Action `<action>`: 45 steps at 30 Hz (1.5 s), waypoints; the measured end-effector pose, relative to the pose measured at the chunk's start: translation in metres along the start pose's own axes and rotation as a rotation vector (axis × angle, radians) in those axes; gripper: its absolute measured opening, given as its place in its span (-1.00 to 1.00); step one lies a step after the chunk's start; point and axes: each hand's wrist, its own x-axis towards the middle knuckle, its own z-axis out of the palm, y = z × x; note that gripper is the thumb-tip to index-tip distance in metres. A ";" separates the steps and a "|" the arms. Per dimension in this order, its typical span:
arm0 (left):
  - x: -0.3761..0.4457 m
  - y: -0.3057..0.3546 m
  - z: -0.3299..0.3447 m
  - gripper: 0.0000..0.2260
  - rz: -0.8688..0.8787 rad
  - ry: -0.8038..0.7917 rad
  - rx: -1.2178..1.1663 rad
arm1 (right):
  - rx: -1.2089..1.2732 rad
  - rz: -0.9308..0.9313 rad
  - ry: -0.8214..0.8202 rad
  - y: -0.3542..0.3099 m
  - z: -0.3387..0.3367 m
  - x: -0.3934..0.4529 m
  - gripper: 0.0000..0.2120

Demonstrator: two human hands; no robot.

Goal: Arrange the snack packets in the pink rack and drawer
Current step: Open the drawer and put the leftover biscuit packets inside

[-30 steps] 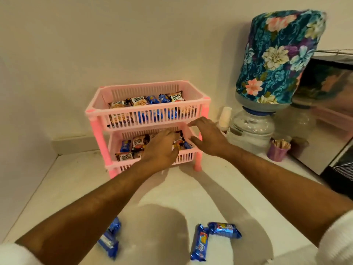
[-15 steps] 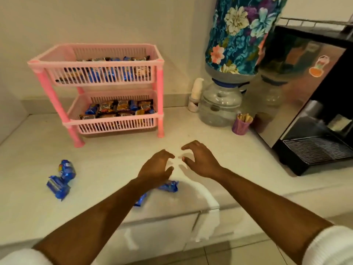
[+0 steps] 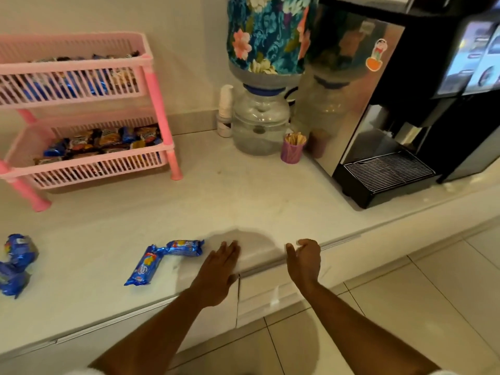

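Note:
The pink two-tier rack (image 3: 157, 85) stands at the back left of the white counter (image 3: 243, 196), with several snack packets in both tiers. Two blue packets (image 3: 162, 258) lie near the counter's front edge, and more blue packets (image 3: 15, 263) lie at the far left. My left hand (image 3: 219, 269) lies flat with straight fingers at the counter's front edge, just right of the two packets. My right hand (image 3: 304, 259) hovers over the same edge, above a drawer front (image 3: 270, 290), fingers loosely curled and holding nothing.
A water dispenser with a floral cover (image 3: 262, 77) stands at the back, with a stack of paper cups (image 3: 226, 109) and a purple cup of stirrers (image 3: 292, 148) beside it. A black coffee machine (image 3: 405, 104) fills the right side. Tiled floor lies below.
Both hands have drawn back from the rack's lower tier to the counter's front edge. The view has swung right and down, so the rack now sits at the far left.

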 end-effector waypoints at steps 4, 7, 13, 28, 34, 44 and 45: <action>0.001 -0.002 0.005 -0.36 0.001 0.013 0.038 | 0.207 0.361 -0.032 0.008 0.008 0.000 -0.58; 0.001 0.000 0.007 -0.35 -0.008 0.020 0.059 | 0.372 0.519 -0.098 0.007 0.017 0.005 -0.48; 0.000 0.000 0.008 -0.35 -0.022 0.016 0.070 | 0.739 0.648 -0.068 0.004 0.017 0.010 -0.57; 0.001 0.003 0.011 -0.30 -0.040 0.019 0.085 | 0.486 0.594 -0.070 0.057 -0.013 -0.031 -0.58; -0.005 0.002 0.005 -0.31 -0.009 -0.013 0.070 | 0.135 0.440 0.110 0.064 -0.033 -0.073 -0.36; -0.033 -0.002 0.002 -0.30 0.032 -0.068 0.081 | -0.649 -0.340 -0.051 0.069 -0.048 -0.136 -0.75; -0.034 -0.002 0.001 -0.30 0.037 -0.072 0.084 | -0.650 -0.346 -0.056 0.072 -0.049 -0.142 -0.74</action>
